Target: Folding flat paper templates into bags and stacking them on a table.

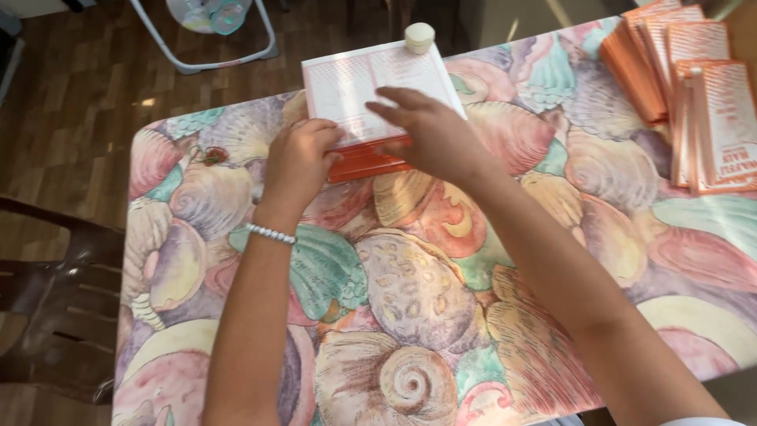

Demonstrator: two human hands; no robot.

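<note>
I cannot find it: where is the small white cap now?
In the head view, the white cap stands at the table's far edge, touching the orange-and-white box.

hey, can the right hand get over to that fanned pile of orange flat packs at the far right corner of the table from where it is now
Probably yes. The right hand lies flat on the white and orange box, and only bare shell-print tablecloth shows between it and the orange flat packs.
</note>
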